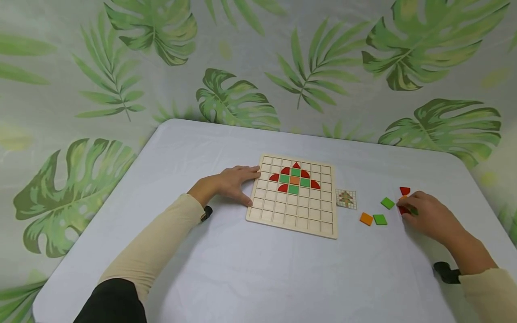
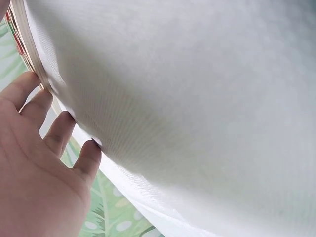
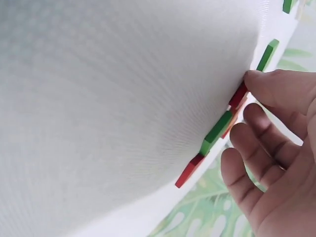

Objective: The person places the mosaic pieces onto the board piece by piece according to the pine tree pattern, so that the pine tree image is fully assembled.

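Observation:
The wooden grid board (image 1: pixel 291 215) lies on the table with red, green and orange pieces set in its upper squares. My left hand (image 1: pixel 236 183) rests at the board's left edge, thumb and fingers spread; its fingertips (image 2: pixel 89 148) show along that side in the left wrist view. Far to the right, my right hand (image 1: pixel 430 215) is low over loose pieces, its thumb and fingertips at a red piece (image 3: pixel 239 95) on the cloth. Close by are a green piece (image 3: pixel 216 132) and another red piece (image 3: pixel 189 170). The hand partly covers this cluster.
A small pattern card (image 1: pixel 346 199) touches the board's right side. Between card and right hand lie an orange square (image 1: pixel 366 219) and two green squares, one (image 1: pixel 380 219) nearer me and one (image 1: pixel 387 203) farther. White cloth (image 1: pixel 282 278) covers the table.

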### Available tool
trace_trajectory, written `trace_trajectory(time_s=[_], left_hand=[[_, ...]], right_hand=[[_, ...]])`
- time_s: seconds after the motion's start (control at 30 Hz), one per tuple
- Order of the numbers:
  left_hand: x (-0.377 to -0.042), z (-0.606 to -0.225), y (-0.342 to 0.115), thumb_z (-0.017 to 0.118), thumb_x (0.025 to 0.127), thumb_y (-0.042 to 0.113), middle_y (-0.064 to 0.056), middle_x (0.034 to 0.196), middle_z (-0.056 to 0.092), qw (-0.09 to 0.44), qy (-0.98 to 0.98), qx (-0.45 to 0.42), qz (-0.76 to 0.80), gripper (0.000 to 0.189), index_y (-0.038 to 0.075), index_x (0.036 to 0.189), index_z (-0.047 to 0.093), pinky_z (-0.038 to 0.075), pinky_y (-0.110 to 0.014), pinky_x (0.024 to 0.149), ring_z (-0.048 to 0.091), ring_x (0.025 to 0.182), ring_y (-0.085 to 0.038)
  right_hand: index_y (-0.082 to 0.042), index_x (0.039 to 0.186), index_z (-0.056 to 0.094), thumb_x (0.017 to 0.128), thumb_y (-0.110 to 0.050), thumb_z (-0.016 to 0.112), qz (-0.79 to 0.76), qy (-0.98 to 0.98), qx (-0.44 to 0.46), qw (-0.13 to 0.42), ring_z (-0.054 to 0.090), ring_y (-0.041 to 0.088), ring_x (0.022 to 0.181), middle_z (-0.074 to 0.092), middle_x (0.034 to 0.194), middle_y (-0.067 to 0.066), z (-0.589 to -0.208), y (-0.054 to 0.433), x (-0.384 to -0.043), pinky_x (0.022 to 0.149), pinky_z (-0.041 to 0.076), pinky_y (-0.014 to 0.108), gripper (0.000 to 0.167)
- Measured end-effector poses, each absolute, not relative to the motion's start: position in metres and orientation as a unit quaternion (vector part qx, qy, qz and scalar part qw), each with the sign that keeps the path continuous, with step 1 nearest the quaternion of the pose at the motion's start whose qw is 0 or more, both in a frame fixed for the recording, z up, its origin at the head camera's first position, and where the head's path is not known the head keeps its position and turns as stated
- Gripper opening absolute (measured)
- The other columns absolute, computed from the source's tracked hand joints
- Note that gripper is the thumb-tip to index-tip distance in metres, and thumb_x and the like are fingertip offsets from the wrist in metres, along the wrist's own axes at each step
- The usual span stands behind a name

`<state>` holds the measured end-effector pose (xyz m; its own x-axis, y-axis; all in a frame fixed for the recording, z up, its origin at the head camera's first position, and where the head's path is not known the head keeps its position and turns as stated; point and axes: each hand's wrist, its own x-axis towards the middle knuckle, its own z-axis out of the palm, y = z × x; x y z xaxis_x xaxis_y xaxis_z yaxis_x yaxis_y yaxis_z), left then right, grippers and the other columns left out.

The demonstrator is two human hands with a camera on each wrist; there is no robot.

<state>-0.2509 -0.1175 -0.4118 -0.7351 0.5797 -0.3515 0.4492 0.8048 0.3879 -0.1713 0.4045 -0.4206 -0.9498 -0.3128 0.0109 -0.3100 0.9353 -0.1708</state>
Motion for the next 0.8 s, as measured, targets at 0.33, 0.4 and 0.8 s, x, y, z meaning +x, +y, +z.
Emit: trace_trajectory(time_s=[0.33,0.4,0.8], left_hand=[[-0.2505,-0.4119,-0.1171,0.079,0.079,0.046,0.007,0.169,0.012,0.231,0.922,0.274,0.146,0.096,0.022,0.158,0.029,0.019,-0.056,0.123,0.013,0.156,-0.028],[-0.2505,-0.4116,-0.1171,0.079,0.079,0.047,0.007,0.169,0.012,0.233,0.922,0.275,0.142,0.096,0.022,0.158,0.029,0.019,-0.056,0.123,0.014,0.156,-0.028],[-0.2497,-0.4101,-0.1164,0.078,0.080,0.047,0.006,0.169,0.011,0.238,0.920,0.276,0.144,0.097,0.021,0.158,0.028,0.020,-0.055,0.123,0.014,0.156,-0.028]], right_hand=[[0.008,0.114,0.066,0.081,-0.001,0.073,-0.078,0.986,-0.137,0.058,0.058,0.044,0.095,0.063,0.105,0.030,-0.4166,0.4041,-0.1719,0.084,0.050,0.061,0.035],[0.008,0.115,0.066,0.082,-0.002,0.073,-0.078,0.986,-0.131,0.064,0.057,0.045,0.097,0.062,0.107,0.031,-0.4157,0.4038,-0.1714,0.085,0.050,0.062,0.035],[0.010,0.116,0.063,0.084,-0.005,0.067,-0.100,0.988,-0.117,0.030,0.056,0.046,0.098,0.063,0.110,0.032,-0.4176,0.4038,-0.1668,0.086,0.048,0.064,0.036]])
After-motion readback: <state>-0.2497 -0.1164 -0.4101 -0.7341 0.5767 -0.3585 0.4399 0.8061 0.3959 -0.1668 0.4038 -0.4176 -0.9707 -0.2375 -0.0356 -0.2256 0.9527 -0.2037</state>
